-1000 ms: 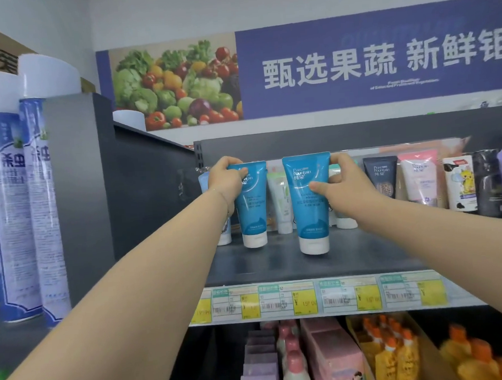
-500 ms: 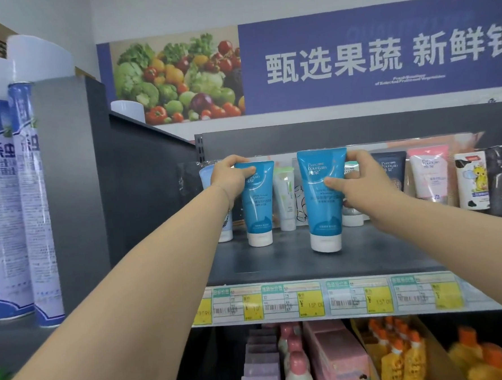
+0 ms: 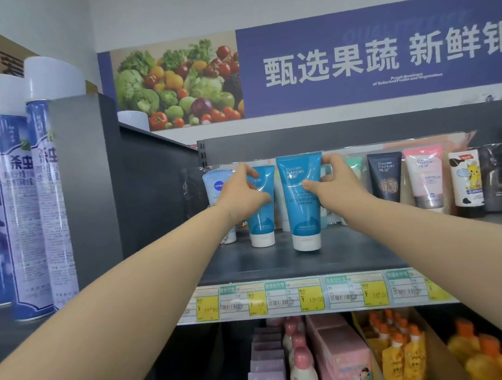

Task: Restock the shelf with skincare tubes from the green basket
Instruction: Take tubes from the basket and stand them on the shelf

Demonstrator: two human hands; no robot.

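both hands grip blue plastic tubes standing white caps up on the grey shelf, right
No, caps down in the head view: the left hand grips the smaller blue plastic tube, the right hand the larger blue plastic tube, on the grey shelf.

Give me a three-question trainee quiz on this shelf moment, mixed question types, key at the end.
1. True or false: both the left blue tube and the right blue tube have their white caps pointing down.
2. What does the right hand hold? A. right blue tube B. pink tube C. black tube
3. Fill in: the pale tube beside the left hand reads ____.
Key: 1 true; 2 A; 3 NIVEA.
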